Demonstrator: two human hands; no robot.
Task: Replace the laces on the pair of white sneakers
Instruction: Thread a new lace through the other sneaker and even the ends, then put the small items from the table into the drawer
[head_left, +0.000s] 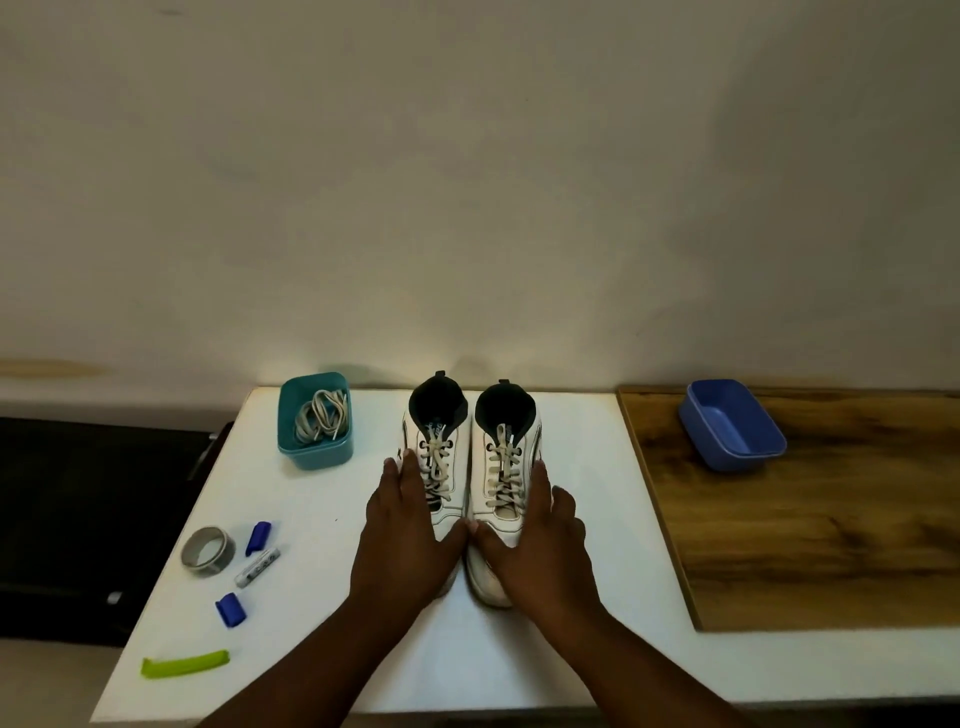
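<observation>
Two white sneakers with dark collars stand side by side on the white table (582, 493), toes toward me, both laced with pale laces. My left hand (405, 535) lies flat over the toe and outer side of the left sneaker (441, 441). In the same way, my right hand (540, 545) rests with straight fingers on the right sneaker (506, 452). The thumbs almost meet between the shoes. At the back left, a teal tub (316, 451) holds a bundle of loose grey-white laces (321, 415).
On the table's left part lie a roll of grey tape (207, 551), a marker (258, 566), two blue caps (258, 537) (231, 609) and a green clip (185, 665). An empty blue tub (732, 423) sits on the wooden board (831, 545) at right. A wall stands behind.
</observation>
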